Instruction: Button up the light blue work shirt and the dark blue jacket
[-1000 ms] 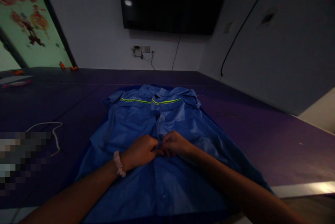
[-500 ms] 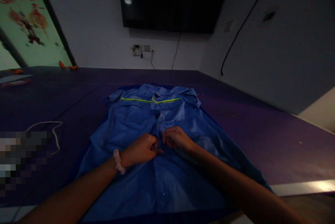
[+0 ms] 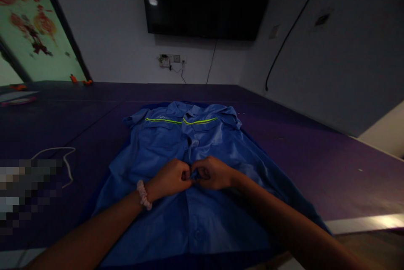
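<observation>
At the lower middle of the frame, I have the left hand (image 3: 170, 178) and right hand (image 3: 217, 173) pinching the blue shirt (image 3: 159, 137)'s front. It's laid flat, but gaps above my fingers; whether the lower button (image 3: 198, 234) is fastened, I can't tell.

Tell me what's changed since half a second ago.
The right hand moved left, slightly down, to meet the left hand; its fingers now close on cloth at the front of the shirt. The left hand stayed about where it was, and the shirt still lies spread out.
</observation>
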Motion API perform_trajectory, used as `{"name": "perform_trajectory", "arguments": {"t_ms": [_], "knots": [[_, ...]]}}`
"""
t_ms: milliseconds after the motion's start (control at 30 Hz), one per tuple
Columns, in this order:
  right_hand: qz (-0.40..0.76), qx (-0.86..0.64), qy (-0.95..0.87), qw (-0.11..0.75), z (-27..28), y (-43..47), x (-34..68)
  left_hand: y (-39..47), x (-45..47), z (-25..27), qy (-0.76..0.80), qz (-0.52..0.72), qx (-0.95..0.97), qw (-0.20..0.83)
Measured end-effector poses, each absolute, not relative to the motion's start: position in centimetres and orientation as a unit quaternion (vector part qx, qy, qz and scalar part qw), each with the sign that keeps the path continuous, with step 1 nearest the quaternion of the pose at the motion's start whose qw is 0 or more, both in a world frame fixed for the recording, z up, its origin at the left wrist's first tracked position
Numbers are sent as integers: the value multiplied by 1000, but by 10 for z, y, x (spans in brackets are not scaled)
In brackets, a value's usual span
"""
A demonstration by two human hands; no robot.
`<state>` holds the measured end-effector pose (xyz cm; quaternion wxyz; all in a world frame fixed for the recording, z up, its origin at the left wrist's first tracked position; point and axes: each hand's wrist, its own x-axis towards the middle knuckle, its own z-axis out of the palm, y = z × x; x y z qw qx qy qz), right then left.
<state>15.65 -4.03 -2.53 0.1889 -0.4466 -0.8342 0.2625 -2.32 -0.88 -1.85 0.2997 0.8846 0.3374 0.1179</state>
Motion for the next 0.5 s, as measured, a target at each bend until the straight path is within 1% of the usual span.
{"name": "perform_trajectory", "arguments": {"t_ms": [200, 500], "knots": [[295, -445, -822, 198, -30, -38, 156, -8, -25, -19, 337, 89, 886, 306], [306, -428, -828, 195, -28, -39, 156, -6, -27, -16, 318, 72, 895, 306]]}}
